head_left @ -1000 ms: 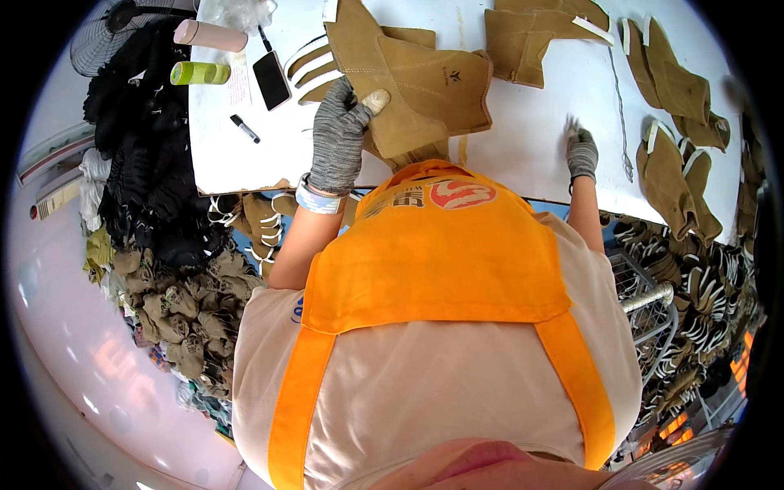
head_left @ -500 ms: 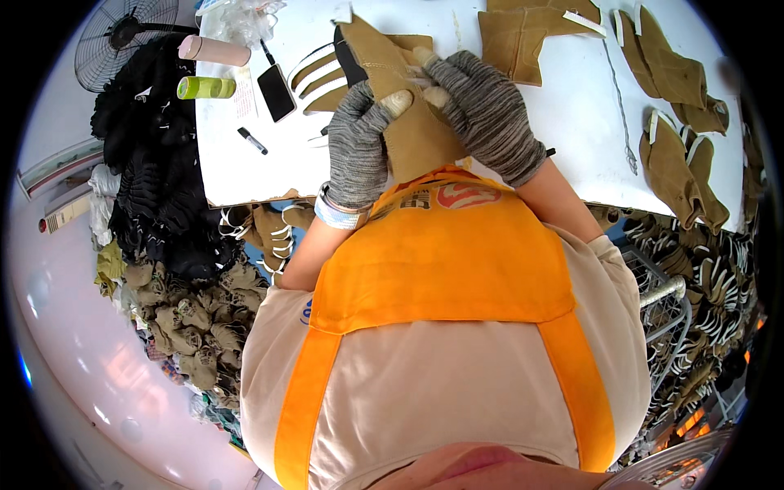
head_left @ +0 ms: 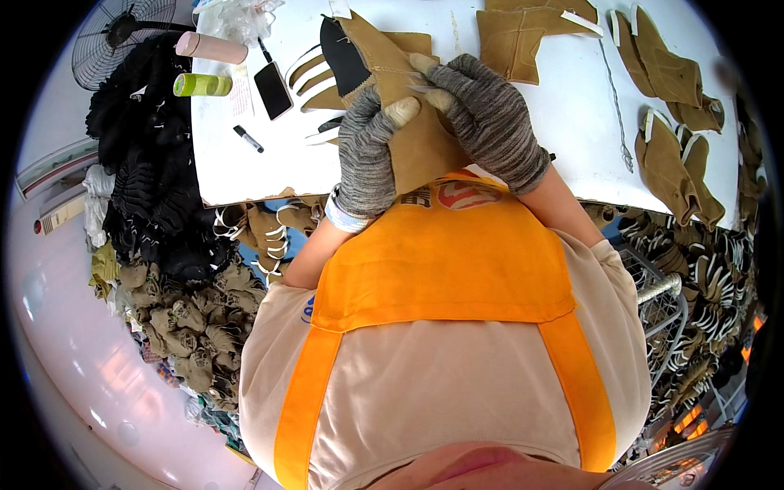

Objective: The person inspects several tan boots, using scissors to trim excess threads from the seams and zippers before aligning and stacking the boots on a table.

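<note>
A tan suede boot upper (head_left: 425,147) is held up over the near edge of the table, its black lining (head_left: 343,59) showing at the left side. My left hand (head_left: 366,155), in a grey knit glove with bare fingertips, grips the upper's left edge, thumb on top. My right hand (head_left: 494,118), gloved alike, is closed at the upper's right side. Its thumb and fingertip pinch close to the suede, with a thin pale sliver between them that I cannot make out. A small dark tip shows beside the right wrist.
On the white table (head_left: 572,131) lie more tan uppers (head_left: 510,41), a phone (head_left: 273,91), a black marker (head_left: 248,139), a pink bottle (head_left: 211,47) and a green-yellow container (head_left: 202,85). Black pieces (head_left: 163,180) are heaped left; a wire rack (head_left: 657,298) stands right.
The upper has turned slightly, so more of its black lining shows at the left. My left hand has shifted a little right and down; my right hand keeps its pinch.
</note>
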Action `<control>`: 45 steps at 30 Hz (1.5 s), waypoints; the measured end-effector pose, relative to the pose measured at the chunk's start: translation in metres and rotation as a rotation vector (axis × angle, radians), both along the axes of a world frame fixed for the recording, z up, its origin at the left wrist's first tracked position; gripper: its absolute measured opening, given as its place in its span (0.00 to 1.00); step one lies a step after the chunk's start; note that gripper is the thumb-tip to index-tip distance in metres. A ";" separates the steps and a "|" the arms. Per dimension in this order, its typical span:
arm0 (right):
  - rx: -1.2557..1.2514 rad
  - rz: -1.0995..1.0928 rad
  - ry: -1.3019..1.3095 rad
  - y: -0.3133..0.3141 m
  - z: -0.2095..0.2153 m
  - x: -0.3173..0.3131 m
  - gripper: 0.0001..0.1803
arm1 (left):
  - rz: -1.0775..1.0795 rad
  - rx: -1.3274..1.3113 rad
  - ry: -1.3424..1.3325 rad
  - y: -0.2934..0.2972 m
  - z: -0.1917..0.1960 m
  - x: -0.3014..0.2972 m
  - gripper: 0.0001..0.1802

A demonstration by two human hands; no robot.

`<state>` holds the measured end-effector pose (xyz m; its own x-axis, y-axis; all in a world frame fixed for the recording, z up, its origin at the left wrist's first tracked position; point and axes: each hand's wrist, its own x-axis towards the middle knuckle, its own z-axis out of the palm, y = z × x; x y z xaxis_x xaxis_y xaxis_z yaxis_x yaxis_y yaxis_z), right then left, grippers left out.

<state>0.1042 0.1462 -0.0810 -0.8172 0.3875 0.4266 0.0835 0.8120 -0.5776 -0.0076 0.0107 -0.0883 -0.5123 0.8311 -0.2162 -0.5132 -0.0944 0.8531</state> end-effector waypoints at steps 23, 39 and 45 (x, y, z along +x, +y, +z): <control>-0.022 -0.021 0.070 0.006 -0.016 -0.007 0.18 | 0.052 -0.017 -0.049 0.004 0.002 0.004 0.19; 0.198 -0.007 0.044 0.017 -0.010 -0.001 0.17 | -0.039 -0.065 -0.127 -0.001 -0.004 0.000 0.21; 0.181 0.097 0.076 0.022 -0.015 0.002 0.21 | -0.030 -0.077 -0.116 -0.001 0.000 0.003 0.22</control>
<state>0.1061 0.1677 -0.0960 -0.8098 0.2202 0.5437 -0.0378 0.9054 -0.4230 -0.0049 0.0094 -0.0887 -0.4552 0.8244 -0.3363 -0.6106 -0.0142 0.7918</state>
